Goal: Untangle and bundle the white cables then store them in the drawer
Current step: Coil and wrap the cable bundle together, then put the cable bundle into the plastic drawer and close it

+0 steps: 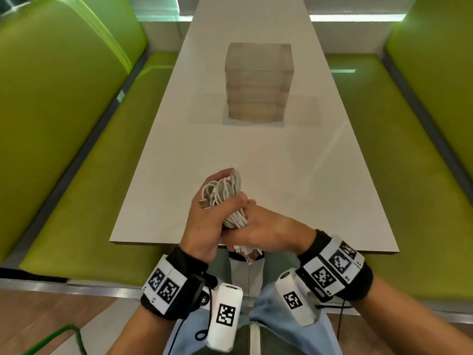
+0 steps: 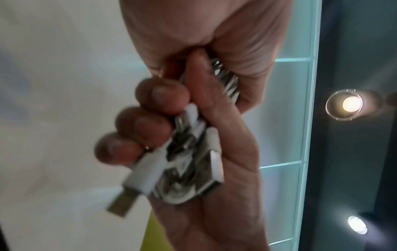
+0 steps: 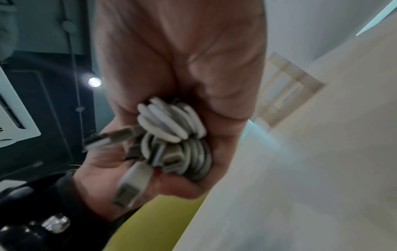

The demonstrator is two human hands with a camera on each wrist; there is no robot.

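Observation:
Both hands hold a coiled bundle of white cables (image 1: 222, 193) in the air above the table's near edge. My left hand (image 1: 202, 219) grips the looped upper part, with its thumb pressed across the strands. My right hand (image 1: 266, 231) is wrapped round the lower part, and the plug ends (image 1: 245, 253) stick out below it. The left wrist view shows curled fingers (image 2: 150, 125) closed on the cables (image 2: 193, 149) and a USB plug (image 2: 137, 180) poking out. In the right wrist view the coils (image 3: 171, 122) lie in the palm. The translucent drawer unit (image 1: 258, 83) stands mid-table with its drawers closed.
The long white table (image 1: 294, 175) runs away from me, with green benches on the left (image 1: 84, 190) and the right (image 1: 414, 180). In the right wrist view the drawer unit (image 3: 287, 95) appears beyond the hand.

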